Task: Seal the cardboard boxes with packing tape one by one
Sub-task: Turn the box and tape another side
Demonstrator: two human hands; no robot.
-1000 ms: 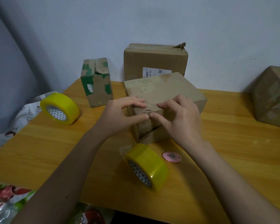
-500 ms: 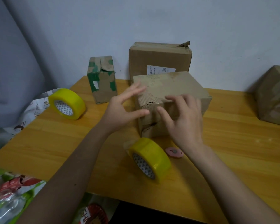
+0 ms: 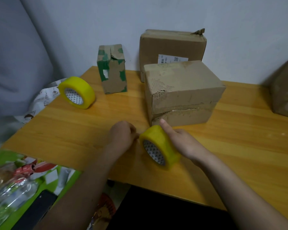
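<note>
Wood-grain table [image 3: 239, 146] vs plain pale wall [image 3: 156, 14], grey curtain [image 3: 15, 55] at left.

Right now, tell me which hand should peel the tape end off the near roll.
Probably left. The left hand sits curled at the near roll's left edge, fingertips at the tape surface, while the right hand grips the roll's far side, steadying it before the torn box.

Cardboard box [image 3: 285, 87] at the table's right edge: blurred, cut off by the frame's right side. Right hand [image 3: 184, 142]: fingers hidden behind the yellow tape roll [image 3: 159, 146], only the thumb seen. Left hand [image 3: 123, 136]: fingertips unclear, whether a tape end is pinched cannot be told. Shipping label [image 3: 172, 58] on the rear box: lower part hidden, print illegible.
</note>
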